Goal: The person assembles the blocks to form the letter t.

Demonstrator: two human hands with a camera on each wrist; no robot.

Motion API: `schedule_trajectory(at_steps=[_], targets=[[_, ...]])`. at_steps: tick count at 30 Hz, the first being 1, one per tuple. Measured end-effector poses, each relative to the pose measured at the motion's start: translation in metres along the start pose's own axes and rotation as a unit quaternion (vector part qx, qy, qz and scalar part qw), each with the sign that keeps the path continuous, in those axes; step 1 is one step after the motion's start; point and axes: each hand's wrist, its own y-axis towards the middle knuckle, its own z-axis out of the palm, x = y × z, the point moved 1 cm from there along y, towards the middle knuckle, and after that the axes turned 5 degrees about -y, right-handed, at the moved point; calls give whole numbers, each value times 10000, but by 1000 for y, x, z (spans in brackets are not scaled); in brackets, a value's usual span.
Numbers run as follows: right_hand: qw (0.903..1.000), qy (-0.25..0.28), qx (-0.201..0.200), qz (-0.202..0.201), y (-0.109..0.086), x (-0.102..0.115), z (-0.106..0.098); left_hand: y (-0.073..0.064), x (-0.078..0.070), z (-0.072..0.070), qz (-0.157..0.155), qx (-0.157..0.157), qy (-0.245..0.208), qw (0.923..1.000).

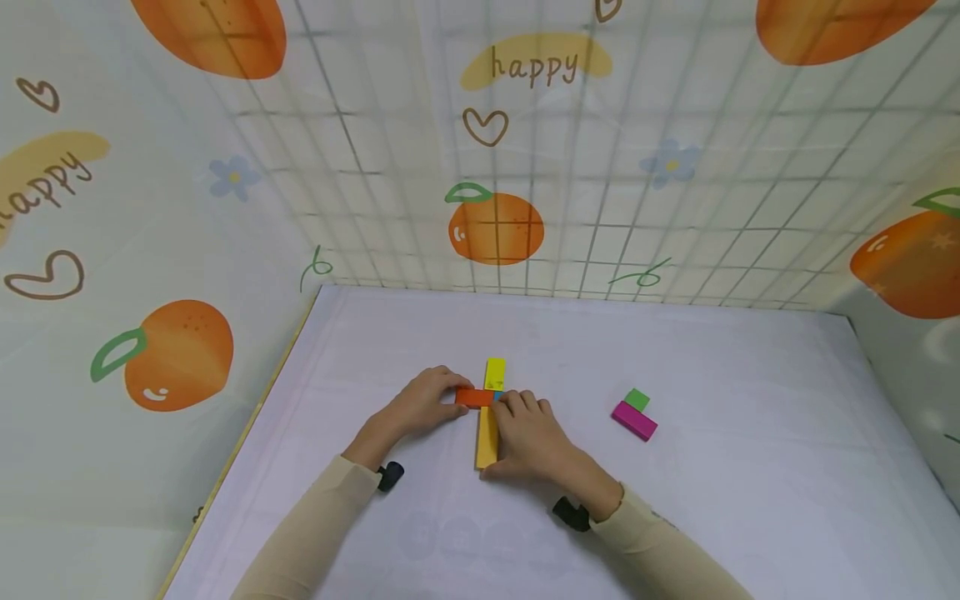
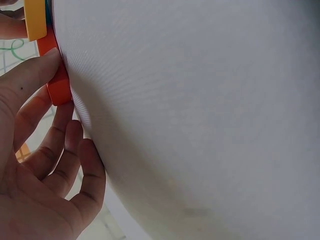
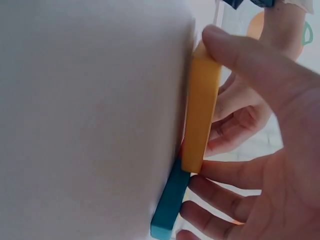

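Flat wooden blocks lie in a cross on the white table [image 1: 675,517]. An orange-red block [image 1: 472,397] lies crosswise, and my left hand [image 1: 454,398] pinches its left end between thumb and fingers [image 2: 30,75]. A long amber block [image 1: 486,440] runs toward me, and my right hand [image 1: 501,437] holds it lengthwise, thumb [image 3: 250,60] at the near end and fingers at the far end. A teal block [image 3: 170,205] lies by those fingers, mostly hidden in the head view. A yellow block [image 1: 495,373] lies just beyond the orange-red one.
A small green block [image 1: 637,399] and a magenta block [image 1: 633,422] lie together to the right of my hands. Printed fabric walls over a wire grid [image 1: 600,208] close in the table at the back and on both sides.
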Motion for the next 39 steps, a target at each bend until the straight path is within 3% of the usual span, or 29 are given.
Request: schedule_trajectory(at_steps=[14,28,39], targets=[[9990,-434,-100,-17,-2,3,4,-1,-1,1,-98,-28,53,9999],[9987,-134,-192,-447,-5,-7,3,-1,2,1,39,-11,46,10000],[9981,-215,-319,-485,-5,-7,4,-1,1,1,-4,-3,107,9999]])
